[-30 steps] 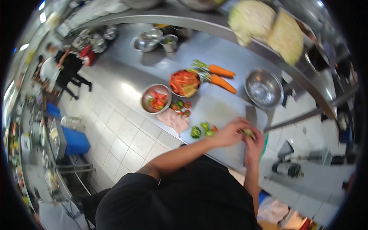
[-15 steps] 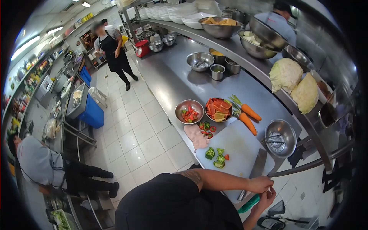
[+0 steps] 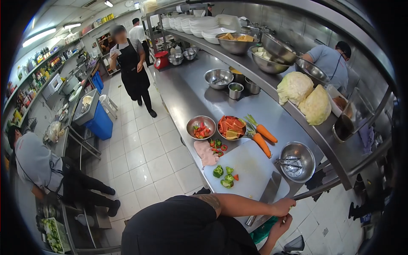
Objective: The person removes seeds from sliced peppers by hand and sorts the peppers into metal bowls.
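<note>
My left hand (image 3: 284,207) is closed, fingers pinched together, beyond the near right corner of the cutting board. A small pale bit shows at its fingertips, too small to name. Just below it, my right hand (image 3: 280,226) is closed too, and whatever it holds is hidden. Green plastic or cloth (image 3: 262,230) hangs beside my right hand, under the counter edge. A wide-bladed knife (image 3: 267,192) lies on the white cutting board (image 3: 248,159). Green pepper pieces (image 3: 227,180) and a small red piece sit on the board's left part.
Beyond the board are bowls of red pepper pieces (image 3: 201,127) and orange-red slices (image 3: 231,127), carrots (image 3: 261,144) and a pink cloth (image 3: 206,153). A steel bowl (image 3: 297,162) stands at the right. Cabbage (image 3: 296,88) rests on the overhead shelf (image 3: 259,76). Several co-workers are around.
The view has shifted slightly. My hands stay close together by the counter corner. The person in the black apron has stepped nearer, a hand raised with something white. Behind the shelf, a co-worker has moved right.
</note>
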A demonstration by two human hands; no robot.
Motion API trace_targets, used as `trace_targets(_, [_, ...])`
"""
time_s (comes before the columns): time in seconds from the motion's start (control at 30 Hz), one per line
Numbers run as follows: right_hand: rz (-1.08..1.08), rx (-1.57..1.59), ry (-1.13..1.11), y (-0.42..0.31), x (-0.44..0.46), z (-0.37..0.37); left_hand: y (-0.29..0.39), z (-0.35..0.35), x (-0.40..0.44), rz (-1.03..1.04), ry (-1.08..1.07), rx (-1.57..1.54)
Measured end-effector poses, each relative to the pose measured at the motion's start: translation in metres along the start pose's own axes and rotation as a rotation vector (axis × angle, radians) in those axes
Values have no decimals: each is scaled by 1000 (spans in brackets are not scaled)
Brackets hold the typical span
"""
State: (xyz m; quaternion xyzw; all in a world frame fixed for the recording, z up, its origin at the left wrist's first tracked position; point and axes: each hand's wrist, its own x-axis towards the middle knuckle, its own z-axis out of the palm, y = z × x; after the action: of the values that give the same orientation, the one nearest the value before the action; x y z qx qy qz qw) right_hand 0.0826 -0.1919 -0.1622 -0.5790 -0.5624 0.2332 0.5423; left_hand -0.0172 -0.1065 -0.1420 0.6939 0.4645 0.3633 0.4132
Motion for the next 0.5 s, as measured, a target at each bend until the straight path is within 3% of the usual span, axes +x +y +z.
trace_targets(0.07, [-83,-97,-6,-4,1,-2,-3,-3,10,-2,-78,30])
trace_targets(0.13, [155,111,-35,4,-2,-5,-4,-5,16,0,-167,59])
trace_targets(0.17, [153,115,-22,8,-2,-5,-3,-4,16,13,-205,5])
trace_targets(0.23, [450,450,167,2,-2,-5,-2,-1,12,33,-251,-44])
trace_targets(0.3, [478,522,200,9,-4,-7,-5,3,1,-45,-422,-163])
trace_targets(0.37, [514,582,238,16,-11,-12,-11,6,-5,-24,-435,-101])
trace_targets(0.43, [605,566,128,15,-16,-20,-13,6,-8,-12,-436,-30])
trace_targets(0.5, [546,464,3,14,-17,-28,-5,2,-2,-42,-531,69])
